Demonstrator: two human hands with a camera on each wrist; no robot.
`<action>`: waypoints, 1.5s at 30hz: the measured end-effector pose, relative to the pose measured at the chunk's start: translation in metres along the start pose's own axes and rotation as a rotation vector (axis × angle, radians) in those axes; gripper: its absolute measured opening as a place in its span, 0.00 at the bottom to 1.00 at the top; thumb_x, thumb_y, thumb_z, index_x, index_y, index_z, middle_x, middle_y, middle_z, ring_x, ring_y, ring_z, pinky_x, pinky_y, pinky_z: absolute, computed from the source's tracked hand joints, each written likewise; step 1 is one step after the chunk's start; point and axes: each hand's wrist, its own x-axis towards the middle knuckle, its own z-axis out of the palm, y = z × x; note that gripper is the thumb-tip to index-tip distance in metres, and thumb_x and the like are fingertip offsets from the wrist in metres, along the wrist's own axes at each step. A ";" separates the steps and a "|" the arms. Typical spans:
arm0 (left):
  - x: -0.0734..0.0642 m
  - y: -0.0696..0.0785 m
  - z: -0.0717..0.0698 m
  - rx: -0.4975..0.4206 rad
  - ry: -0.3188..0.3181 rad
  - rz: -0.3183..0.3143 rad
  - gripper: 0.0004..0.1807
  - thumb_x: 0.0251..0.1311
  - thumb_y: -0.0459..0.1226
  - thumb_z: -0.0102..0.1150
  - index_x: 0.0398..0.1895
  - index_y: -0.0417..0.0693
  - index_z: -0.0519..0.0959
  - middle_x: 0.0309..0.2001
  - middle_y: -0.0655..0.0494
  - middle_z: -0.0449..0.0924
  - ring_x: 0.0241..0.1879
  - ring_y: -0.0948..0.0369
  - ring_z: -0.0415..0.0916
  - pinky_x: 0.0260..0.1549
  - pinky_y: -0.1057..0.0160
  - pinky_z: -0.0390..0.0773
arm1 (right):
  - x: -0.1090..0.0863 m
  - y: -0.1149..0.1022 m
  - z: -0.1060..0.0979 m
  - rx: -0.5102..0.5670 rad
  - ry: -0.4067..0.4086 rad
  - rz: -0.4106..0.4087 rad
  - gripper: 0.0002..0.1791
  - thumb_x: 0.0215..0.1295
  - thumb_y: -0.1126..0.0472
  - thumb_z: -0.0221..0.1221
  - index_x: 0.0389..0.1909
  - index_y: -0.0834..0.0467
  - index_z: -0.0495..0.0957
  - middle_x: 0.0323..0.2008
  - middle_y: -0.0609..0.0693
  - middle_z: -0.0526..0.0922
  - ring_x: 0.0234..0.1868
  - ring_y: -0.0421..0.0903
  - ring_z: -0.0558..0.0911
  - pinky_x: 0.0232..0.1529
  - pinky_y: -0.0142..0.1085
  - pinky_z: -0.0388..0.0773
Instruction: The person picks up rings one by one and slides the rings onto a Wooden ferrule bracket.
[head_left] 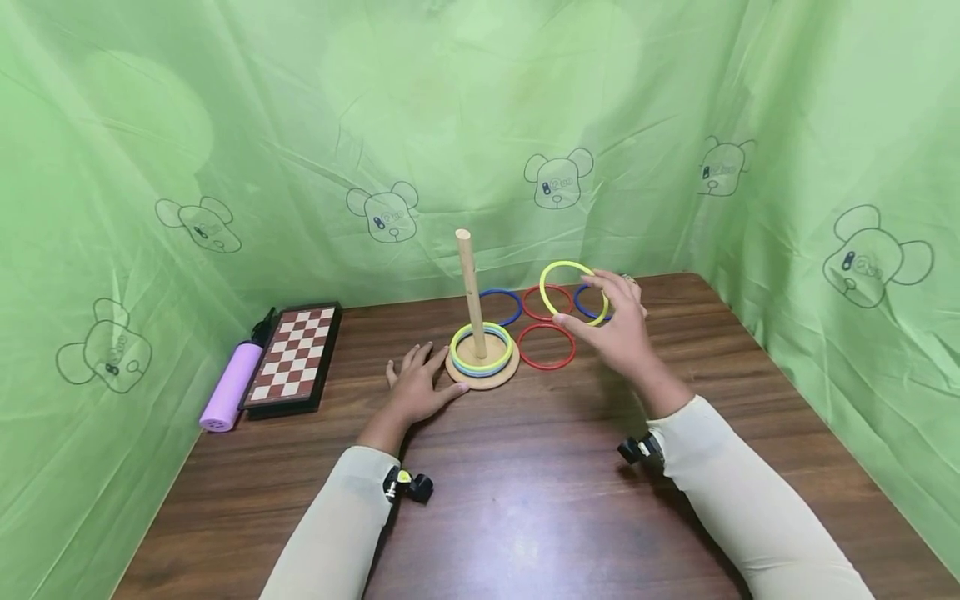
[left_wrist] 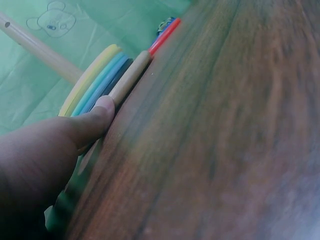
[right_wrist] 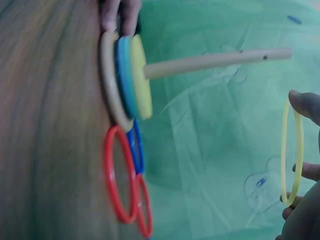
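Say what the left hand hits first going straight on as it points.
Likely the wooden base: the left hand seems to touch its rim. Depth there is hard to judge.

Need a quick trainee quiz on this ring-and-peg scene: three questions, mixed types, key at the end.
1. Which hand holds the raised yellow ring?
2. True or false: the left hand touches the peg's wooden base.
3. How many red rings lie on the table? A) one B) two C) four

Key: 1. The right hand. 2. True; its thumb rests on it. 3. B.
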 end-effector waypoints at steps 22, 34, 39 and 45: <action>0.003 -0.002 0.003 0.007 0.008 0.009 0.53 0.66 0.73 0.61 0.88 0.63 0.61 0.88 0.44 0.53 0.89 0.40 0.45 0.78 0.18 0.36 | 0.033 -0.082 0.021 0.123 -0.043 -0.154 0.41 0.51 0.54 0.85 0.67 0.59 0.82 0.77 0.56 0.76 0.80 0.56 0.64 0.79 0.61 0.60; 0.003 -0.001 0.001 -0.003 0.009 0.015 0.53 0.66 0.73 0.61 0.88 0.62 0.62 0.88 0.44 0.53 0.89 0.40 0.44 0.78 0.18 0.35 | 0.053 -0.106 0.041 0.206 -0.112 -0.095 0.42 0.53 0.55 0.85 0.69 0.58 0.81 0.78 0.53 0.74 0.82 0.50 0.62 0.82 0.57 0.59; 0.002 -0.001 0.001 -0.002 0.006 0.011 0.52 0.66 0.72 0.62 0.88 0.62 0.62 0.88 0.43 0.54 0.89 0.40 0.44 0.78 0.18 0.35 | 0.055 -0.107 0.053 0.221 -0.135 -0.087 0.45 0.53 0.54 0.85 0.73 0.57 0.79 0.79 0.55 0.73 0.82 0.51 0.61 0.82 0.57 0.60; 0.001 -0.001 0.000 0.001 0.007 0.010 0.53 0.66 0.72 0.62 0.88 0.61 0.62 0.88 0.43 0.54 0.89 0.40 0.44 0.78 0.18 0.36 | 0.055 -0.104 0.068 0.165 -0.155 -0.068 0.51 0.51 0.50 0.86 0.76 0.57 0.76 0.79 0.55 0.73 0.81 0.53 0.62 0.81 0.55 0.62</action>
